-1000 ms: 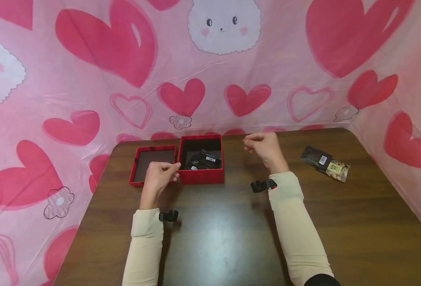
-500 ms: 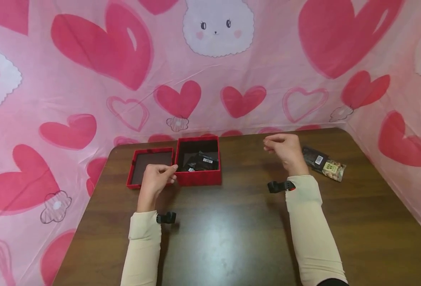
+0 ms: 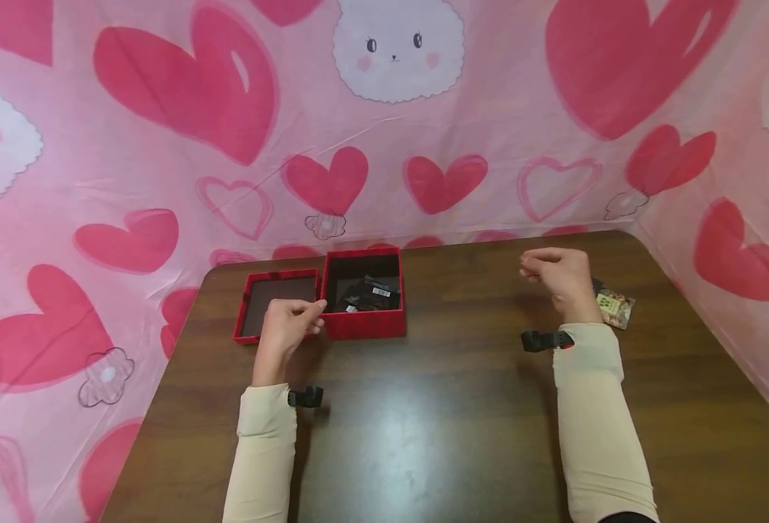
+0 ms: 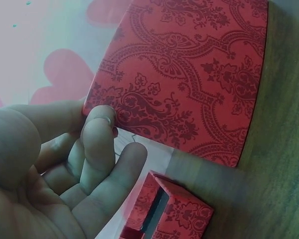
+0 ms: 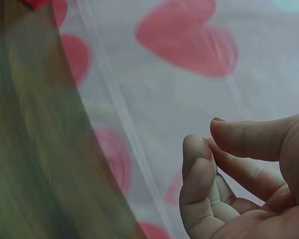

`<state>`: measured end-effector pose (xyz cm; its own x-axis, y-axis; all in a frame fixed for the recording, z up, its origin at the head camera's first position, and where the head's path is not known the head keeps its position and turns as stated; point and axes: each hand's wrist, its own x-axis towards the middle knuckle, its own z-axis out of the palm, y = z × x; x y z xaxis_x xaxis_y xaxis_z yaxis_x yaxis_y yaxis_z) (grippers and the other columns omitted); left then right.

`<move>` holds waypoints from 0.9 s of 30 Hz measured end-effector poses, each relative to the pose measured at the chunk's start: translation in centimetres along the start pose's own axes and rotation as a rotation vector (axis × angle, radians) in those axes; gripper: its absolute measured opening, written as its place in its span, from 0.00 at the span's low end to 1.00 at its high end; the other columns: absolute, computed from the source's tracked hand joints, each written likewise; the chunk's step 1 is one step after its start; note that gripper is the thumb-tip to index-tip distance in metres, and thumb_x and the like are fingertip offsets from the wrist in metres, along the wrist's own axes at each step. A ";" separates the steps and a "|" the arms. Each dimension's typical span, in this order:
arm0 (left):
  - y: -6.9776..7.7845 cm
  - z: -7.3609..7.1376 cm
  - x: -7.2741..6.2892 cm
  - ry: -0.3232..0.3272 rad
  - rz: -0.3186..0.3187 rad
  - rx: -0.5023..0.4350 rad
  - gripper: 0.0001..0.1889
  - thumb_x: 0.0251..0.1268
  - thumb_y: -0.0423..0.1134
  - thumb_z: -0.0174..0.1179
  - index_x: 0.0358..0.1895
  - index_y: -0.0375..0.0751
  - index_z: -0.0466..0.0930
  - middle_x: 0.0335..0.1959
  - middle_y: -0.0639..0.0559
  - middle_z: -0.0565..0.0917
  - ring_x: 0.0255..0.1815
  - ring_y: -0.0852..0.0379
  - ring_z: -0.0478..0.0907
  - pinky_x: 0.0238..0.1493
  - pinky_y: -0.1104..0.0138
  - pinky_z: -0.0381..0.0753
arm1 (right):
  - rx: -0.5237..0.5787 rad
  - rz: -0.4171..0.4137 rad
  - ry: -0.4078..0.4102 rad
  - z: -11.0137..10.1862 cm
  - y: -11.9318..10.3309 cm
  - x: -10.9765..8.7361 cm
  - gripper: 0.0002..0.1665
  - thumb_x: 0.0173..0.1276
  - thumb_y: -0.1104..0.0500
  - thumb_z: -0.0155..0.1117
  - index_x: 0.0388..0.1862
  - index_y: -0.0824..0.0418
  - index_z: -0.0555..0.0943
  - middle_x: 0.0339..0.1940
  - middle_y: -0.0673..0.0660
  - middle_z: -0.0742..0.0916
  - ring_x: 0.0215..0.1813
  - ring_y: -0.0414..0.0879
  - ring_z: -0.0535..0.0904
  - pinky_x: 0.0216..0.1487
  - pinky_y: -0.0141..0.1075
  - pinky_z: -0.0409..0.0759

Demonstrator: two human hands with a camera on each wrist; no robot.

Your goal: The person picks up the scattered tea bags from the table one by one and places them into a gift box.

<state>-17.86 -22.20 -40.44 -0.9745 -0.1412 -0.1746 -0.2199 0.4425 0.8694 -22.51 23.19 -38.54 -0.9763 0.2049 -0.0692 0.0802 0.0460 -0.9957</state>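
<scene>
1. Red box (image 3: 364, 325): darker scroll pattern on walls, dark inside, black packets (image 3: 371, 294) heaped in it, one barcode label showing.
2. On wood tabletop (image 3: 456, 407), toward its far side; shallow red tray (image 3: 282, 274) just left of box.
3. Left hand (image 3: 286, 327) pinching box's near-left top corner. Right hand (image 3: 560, 280) well right of box, fingers loosely curled, thumb tip apart.
4. Snack packet (image 3: 613, 306) far right of box, partly hidden behind right hand.
5. Back table edge close behind box, pink heart-print backdrop (image 3: 371, 131) beyond; wide room rightward and nearward of box.
6. Box opening upward, front wall facing person, long axis unclear. Snack packet's visible end pointing right and nearward, away from box.
</scene>
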 end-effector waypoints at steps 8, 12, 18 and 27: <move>0.3 -0.4 0.1 0.028 0.015 0.015 0.18 0.66 0.46 0.69 0.44 0.32 0.89 0.27 0.44 0.87 0.31 0.44 0.87 0.46 0.59 0.82 | 0.040 0.026 0.035 -2.4 0.6 0.2 0.05 0.66 0.70 0.68 0.40 0.70 0.86 0.26 0.47 0.89 0.25 0.38 0.85 0.29 0.30 0.83; 0.1 -0.3 0.2 0.012 0.000 0.015 0.18 0.66 0.47 0.69 0.44 0.32 0.89 0.27 0.44 0.88 0.33 0.42 0.87 0.44 0.61 0.82 | 0.008 0.040 0.057 -3.5 1.0 0.3 0.06 0.66 0.69 0.68 0.41 0.71 0.86 0.25 0.46 0.88 0.24 0.38 0.85 0.29 0.30 0.83; 0.0 0.0 0.1 0.020 0.000 0.003 0.19 0.66 0.46 0.69 0.46 0.31 0.88 0.27 0.44 0.88 0.35 0.39 0.86 0.41 0.64 0.82 | 0.015 0.062 0.081 -5.4 1.3 0.3 0.05 0.67 0.69 0.68 0.33 0.63 0.89 0.24 0.46 0.88 0.24 0.38 0.84 0.29 0.29 0.82; 0.0 0.4 0.0 0.018 -0.006 0.017 0.19 0.66 0.47 0.69 0.46 0.32 0.89 0.27 0.44 0.88 0.30 0.48 0.86 0.44 0.61 0.82 | -0.003 0.159 0.129 -8.4 2.4 0.8 0.05 0.67 0.65 0.70 0.33 0.58 0.90 0.24 0.46 0.88 0.25 0.39 0.84 0.20 0.30 0.78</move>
<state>-17.83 -21.87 -40.58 -0.9723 -0.1596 -0.1710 -0.2263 0.4566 0.8604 -21.41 31.71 -40.45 -0.9176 0.3333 -0.2166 0.2317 0.0059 -0.9728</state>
